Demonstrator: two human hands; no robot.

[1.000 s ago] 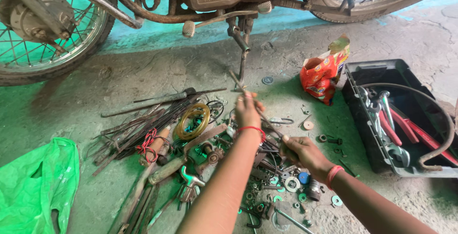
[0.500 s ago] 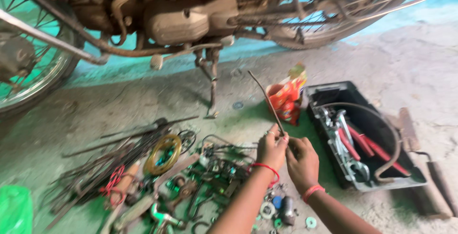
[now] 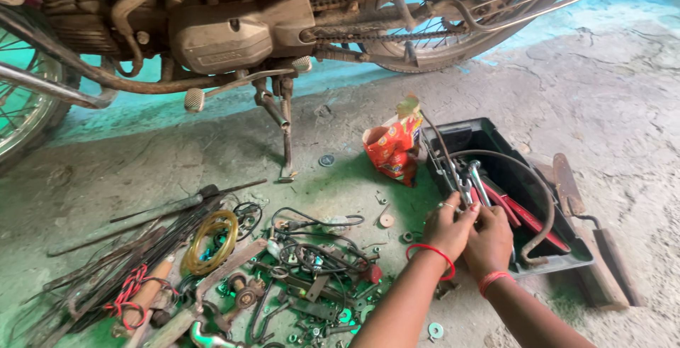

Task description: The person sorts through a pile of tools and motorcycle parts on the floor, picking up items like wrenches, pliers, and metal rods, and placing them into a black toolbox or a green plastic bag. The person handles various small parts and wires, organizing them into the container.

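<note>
Head view: two bare hands are seen close together at the left edge of a black toolbox (image 3: 489, 135) on the concrete floor (image 3: 177, 149). The left hand (image 3: 448, 229), with a red thread at the wrist, is closed on the lower end of a thin bent metal rod (image 3: 438, 142). The right hand (image 3: 490, 238), with a red band at the wrist, is pressed against the left hand; its fingers are curled, but whether the rod is gripped by it cannot be told. The rod is seen rising from the hands, leaning left, past the toolbox rim toward a red snack packet (image 3: 389, 146) standing just beside the box.

Inside the toolbox, red-handled pliers (image 3: 520, 210), chrome wrenches (image 3: 476, 181) and a curved dark hose (image 3: 545, 199) are noted. A file-like tool (image 3: 567, 185) lies on the floor to the right of the box.

Left of the hands, a heap of small parts (image 3: 312, 270) is spread on the floor: cables, washers, brackets. Farther left, a yellowish coil (image 3: 210, 240) and a bundle of long rods (image 3: 120, 263) are recorded. A motorcycle (image 3: 219, 29) on its stand is parked behind.
</note>
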